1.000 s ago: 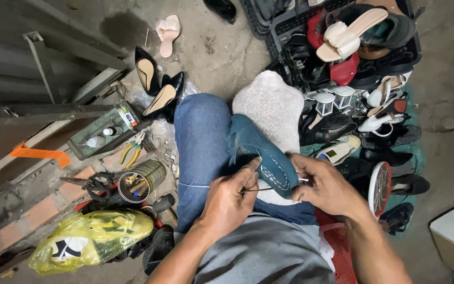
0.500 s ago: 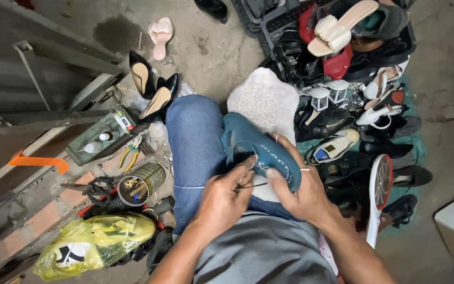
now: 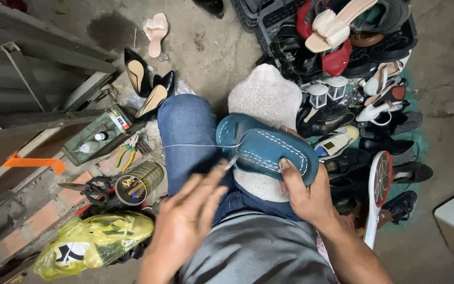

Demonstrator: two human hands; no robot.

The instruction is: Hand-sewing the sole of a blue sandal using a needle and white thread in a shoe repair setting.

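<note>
Concrete floor (image 3: pixel 211 47) lies below; my right hand (image 3: pixel 303 197) grips the teal sandal sole (image 3: pixel 269 147), left hand (image 3: pixel 187 221) spread, drawing white thread (image 3: pixel 190 145); edge stitching looks mostly done.

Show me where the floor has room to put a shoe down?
Bare concrete floor shows between the pink sandal and the black crate, and again at far right. The shoe pile and the tin of tools are crowded.

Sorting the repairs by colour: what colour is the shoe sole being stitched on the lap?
Teal-blue, with white stitching along its edge; the sole shows best in the head view.
</note>
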